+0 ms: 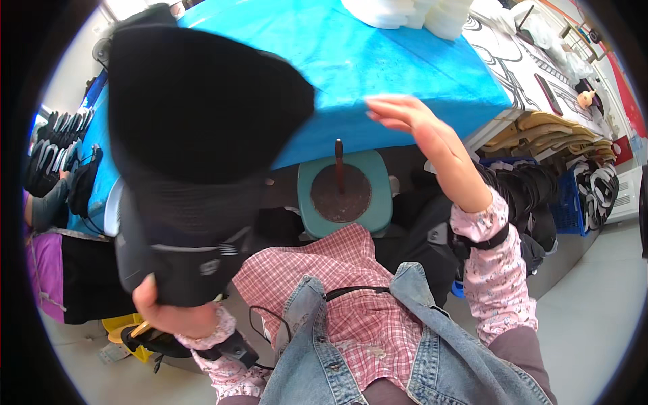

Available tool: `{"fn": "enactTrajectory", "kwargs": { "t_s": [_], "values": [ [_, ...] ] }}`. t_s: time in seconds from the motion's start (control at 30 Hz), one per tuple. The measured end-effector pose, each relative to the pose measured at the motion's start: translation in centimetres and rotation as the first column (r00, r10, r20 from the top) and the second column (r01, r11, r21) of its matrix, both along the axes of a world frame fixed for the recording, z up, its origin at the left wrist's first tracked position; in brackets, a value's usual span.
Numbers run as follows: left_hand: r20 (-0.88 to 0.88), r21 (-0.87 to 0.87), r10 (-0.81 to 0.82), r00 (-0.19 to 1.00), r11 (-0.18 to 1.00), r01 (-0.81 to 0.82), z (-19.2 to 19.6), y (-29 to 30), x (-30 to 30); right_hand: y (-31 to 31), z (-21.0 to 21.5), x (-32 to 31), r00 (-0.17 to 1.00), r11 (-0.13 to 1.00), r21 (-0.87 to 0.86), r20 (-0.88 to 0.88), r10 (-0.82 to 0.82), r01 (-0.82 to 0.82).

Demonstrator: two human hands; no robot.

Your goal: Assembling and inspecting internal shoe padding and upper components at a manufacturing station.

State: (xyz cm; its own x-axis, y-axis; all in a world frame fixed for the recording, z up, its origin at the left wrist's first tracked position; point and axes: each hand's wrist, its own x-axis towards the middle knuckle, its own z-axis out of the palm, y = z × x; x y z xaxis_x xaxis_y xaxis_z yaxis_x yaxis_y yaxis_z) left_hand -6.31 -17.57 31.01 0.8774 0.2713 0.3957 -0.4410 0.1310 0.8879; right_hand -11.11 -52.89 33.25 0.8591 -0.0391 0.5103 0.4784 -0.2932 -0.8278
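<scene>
My left hand (pixel 177 316) grips the lower end of a black shoe upper (pixel 196 202), held up close so that it covers much of the left side. The upper has a wide dark face at the top and a grey mark near my fingers. My right hand (pixel 432 138) is raised over the table's near edge, fingers stretched out and holding nothing. Between my hands, at the table's front, is a teal pot (pixel 312 196) with a dark round inside. A brown-handled brush (pixel 339 165) stands upright in it.
A blue-covered table (pixel 378 61) lies ahead, with white stacked pieces (pixel 408 12) at its far edge. At right are a phone (pixel 548 93), insole-shaped pieces (pixel 540 131) on a shelf, and a blue crate (pixel 572 202). More uppers (pixel 50 155) and another person's arm (pixel 50 202) appear at left.
</scene>
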Motion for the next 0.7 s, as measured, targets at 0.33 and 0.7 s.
{"fn": "enactTrajectory", "kwargs": {
  "t_s": [0.33, 0.7],
  "values": [
    [-0.005, -0.478, -0.301, 0.954, 0.838, 0.262, 2.5, -1.2, 1.8, -3.7, -8.6, -18.7, 0.752, 0.764, 0.262, -0.523, -0.401, 0.59],
    [-0.103, -0.523, -0.304, 0.947, 0.826, 0.208, 2.6, -3.1, 1.3, -0.8, -11.2, -8.7, 0.84, 0.927, 0.116, -0.473, -0.265, 0.358]
  ]
}}
